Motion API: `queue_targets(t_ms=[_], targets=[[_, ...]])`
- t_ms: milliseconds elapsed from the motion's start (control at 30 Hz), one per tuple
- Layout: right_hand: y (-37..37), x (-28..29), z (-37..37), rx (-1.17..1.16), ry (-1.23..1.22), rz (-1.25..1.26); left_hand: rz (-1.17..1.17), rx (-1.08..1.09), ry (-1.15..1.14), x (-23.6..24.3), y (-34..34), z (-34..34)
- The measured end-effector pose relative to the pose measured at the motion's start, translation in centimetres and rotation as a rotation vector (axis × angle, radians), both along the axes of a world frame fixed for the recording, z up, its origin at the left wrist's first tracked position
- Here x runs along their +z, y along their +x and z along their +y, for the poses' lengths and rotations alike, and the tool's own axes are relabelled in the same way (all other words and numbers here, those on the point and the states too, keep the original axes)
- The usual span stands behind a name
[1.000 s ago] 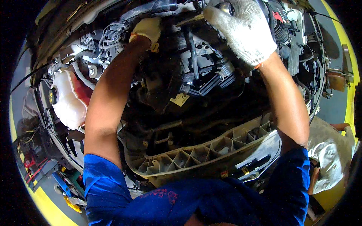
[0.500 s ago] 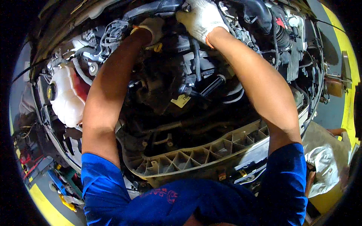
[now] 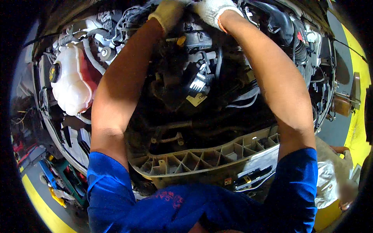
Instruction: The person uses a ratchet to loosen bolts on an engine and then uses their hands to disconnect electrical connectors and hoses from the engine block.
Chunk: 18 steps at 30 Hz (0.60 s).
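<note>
I lean over an open car engine bay (image 3: pixel 194 116). My left hand (image 3: pixel 168 13), in a yellowish work glove, is curled over the far top of the engine (image 3: pixel 196 40), next to a small yellow cap (image 3: pixel 180 40). In a white knit glove, my right hand (image 3: pixel 213 11) lies close beside it at the picture's top edge. The fingers of both hands are cut off or hidden, so what they grip cannot be made out. Both bare forearms stretch across the engine from my blue sleeves.
A white coolant tank (image 3: pixel 72 83) with a black and yellow cap sits at the left. A ribbed grey plastic front panel (image 3: pixel 202 159) runs under my chest. Black hoses (image 3: pixel 278 19) lie at the upper right. Tools (image 3: pixel 54 190) and yellow floor lines (image 3: pixel 359 81) flank the car.
Both hands have reached farther toward the back of the engine bay. The right hand moved left and now lies close beside the left hand.
</note>
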State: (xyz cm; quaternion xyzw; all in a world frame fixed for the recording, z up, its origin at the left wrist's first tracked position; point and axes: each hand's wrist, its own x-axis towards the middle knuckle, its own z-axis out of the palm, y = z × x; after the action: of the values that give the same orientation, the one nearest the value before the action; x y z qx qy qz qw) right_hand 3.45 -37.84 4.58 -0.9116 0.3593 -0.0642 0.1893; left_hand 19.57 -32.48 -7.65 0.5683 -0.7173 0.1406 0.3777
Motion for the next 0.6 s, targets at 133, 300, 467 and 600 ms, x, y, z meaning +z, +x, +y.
queue_targets(t_ms=[133, 300, 467, 600], targets=[[-0.2, 2.0, -1.8, 0.208, 0.019, 0.205, 1.769, -0.320, 0.778, 2.6, -5.0, -0.2], [1.7, 4.5, -1.3, 0.441, 0.119, 0.299, 1.101, -0.096, 0.519, -3.2, 0.8, 0.2], [-1.4, 2.5, -4.2, 0.302, -0.125, 0.391, 1.249, -0.119, 0.358, -3.9, -1.0, -2.9], [-6.7, 2.0, -3.9, 0.243, -0.284, 0.324, 0.362, 0.174, 0.296, -1.1, -0.8, -3.5]])
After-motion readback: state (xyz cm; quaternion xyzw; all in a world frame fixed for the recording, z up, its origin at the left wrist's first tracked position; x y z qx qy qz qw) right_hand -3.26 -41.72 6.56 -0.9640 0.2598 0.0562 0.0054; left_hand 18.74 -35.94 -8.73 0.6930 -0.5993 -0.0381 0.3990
